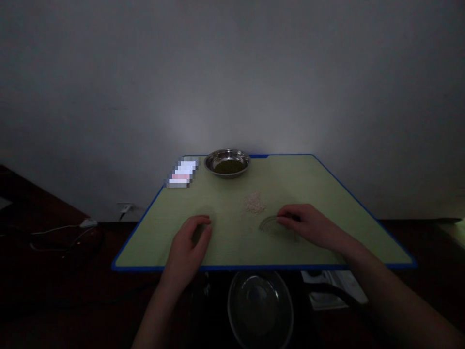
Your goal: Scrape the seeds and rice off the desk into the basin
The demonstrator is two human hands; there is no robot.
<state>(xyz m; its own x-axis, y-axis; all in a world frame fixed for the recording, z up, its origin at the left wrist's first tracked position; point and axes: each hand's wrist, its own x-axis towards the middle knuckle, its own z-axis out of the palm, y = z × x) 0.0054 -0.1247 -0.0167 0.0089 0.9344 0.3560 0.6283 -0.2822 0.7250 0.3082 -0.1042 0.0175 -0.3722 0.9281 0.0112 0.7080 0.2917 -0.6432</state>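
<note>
My right hand [300, 222] pinches a clear curved piece with fine markings, seemingly a protractor [268, 222], low over the table's right half. Part of it is hidden by the fingers. Just beyond its left end lies a small loose pile of pale grains [254, 202], like rice. My left hand [191, 242] rests near the table's front left, fingers curved and thumb apart, with nothing in it. Farther back stands a shiny metal bowl [210, 165] holding dark green grains [229, 167], too small and dim to name.
The pale green table [225, 242] has a blue rim and its far edge is by a grey wall. A phone-like bright screen [182, 172], blurred out, lies at the back left. Below the front edge sits another metal bowl [230, 315]. Cables and a plug [125, 209] are at left.
</note>
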